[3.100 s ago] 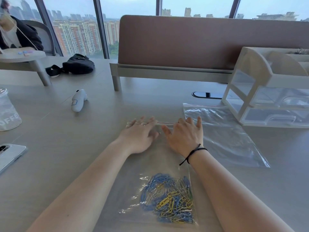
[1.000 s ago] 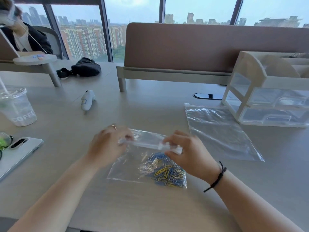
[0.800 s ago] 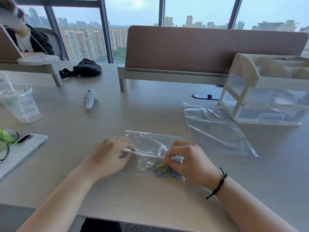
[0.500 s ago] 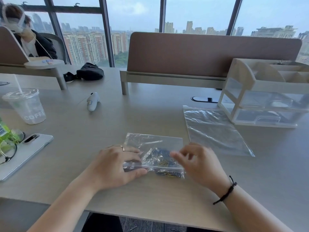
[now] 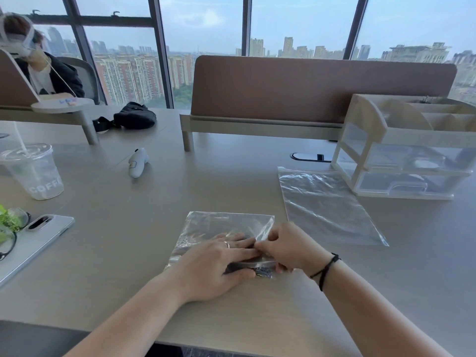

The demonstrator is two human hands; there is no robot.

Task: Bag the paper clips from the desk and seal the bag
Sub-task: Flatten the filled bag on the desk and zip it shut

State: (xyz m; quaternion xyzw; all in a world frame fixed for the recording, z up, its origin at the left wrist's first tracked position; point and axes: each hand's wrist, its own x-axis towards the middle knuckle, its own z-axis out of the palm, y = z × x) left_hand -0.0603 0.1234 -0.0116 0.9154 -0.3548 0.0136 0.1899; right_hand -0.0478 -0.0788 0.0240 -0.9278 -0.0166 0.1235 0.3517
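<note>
The clear bag (image 5: 226, 225) lies flat on the bench (image 5: 128, 253) just ahead of the person, its near edge under both hands. The paper clips (image 5: 262, 273) show only as a dark, blurred bunch at that near edge, between the two hands; their colour cannot be made out here. The left hand (image 5: 219, 264) lies across the bag with fingers straight, its grip spread and pressing the plastic down. The right hand (image 5: 286, 247) has its fingers curled, its grip pinching the plastic at the bag's right side, touching the left fingertips.

Judging from this, the bag is being closed or flattened with the clips already inside. To do the step well, the flat hand should hold the bag steady and push the air out while the pinching fingers run along the closing strip from one end to the other, pressing firmly. Whether the strip is fully closed cannot be told.

Just to the right lies a second clear bag (image 5: 327, 202), flat, and beyond it a drawer organizer (image 5: 407, 148). On the left stand a plastic cup (image 5: 33, 173), a phone (image 5: 33, 238) and glasses (image 5: 10, 235); a white controller (image 5: 137, 162) lies further back. A brown divider (image 5: 322, 88) crosses the bench, with tall windows (image 5: 206, 34) and city towers behind. Another person (image 5: 43, 70) sits at far left, near a black pouch (image 5: 134, 115).
</note>
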